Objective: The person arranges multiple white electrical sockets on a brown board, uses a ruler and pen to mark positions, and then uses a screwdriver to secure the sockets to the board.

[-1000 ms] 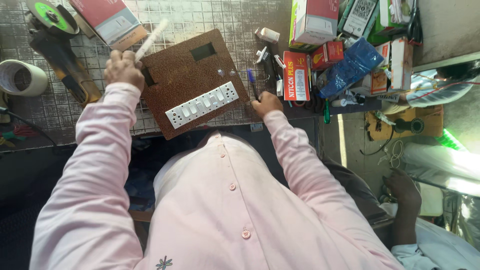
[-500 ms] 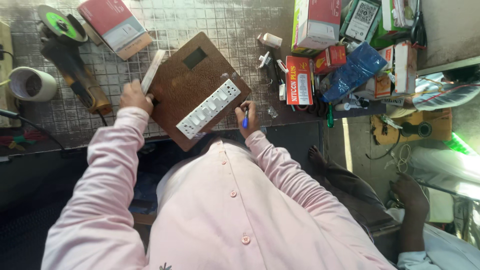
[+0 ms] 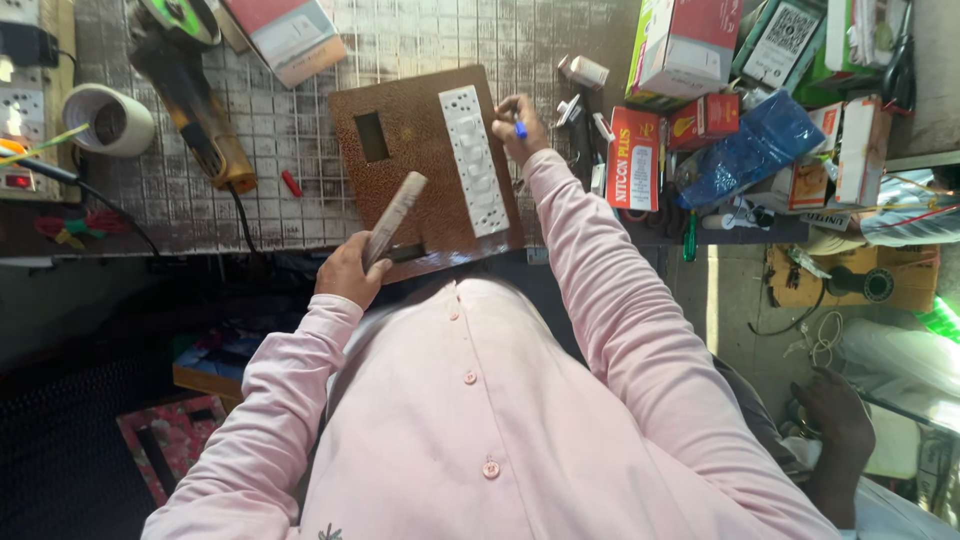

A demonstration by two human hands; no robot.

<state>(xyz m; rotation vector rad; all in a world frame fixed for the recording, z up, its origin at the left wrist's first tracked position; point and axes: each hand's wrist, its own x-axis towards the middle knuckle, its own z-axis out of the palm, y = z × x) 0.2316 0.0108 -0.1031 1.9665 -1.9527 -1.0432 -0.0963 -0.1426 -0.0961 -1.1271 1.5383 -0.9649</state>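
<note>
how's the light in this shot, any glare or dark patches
Head view: sharp overall, lit unevenly; bright sun strikes the floor at right and washes out the shirt; the lower left under the bench is deep in shadow; the brown board and both hands, left and right, are evenly lit.

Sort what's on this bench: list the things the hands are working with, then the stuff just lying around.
In hand:
brown board
white switch strip on it
flat grey tool, held by left hand
blue pen, held by right hand

Lying about:
angle grinder
tape roll
red cartons
blue packet
</note>
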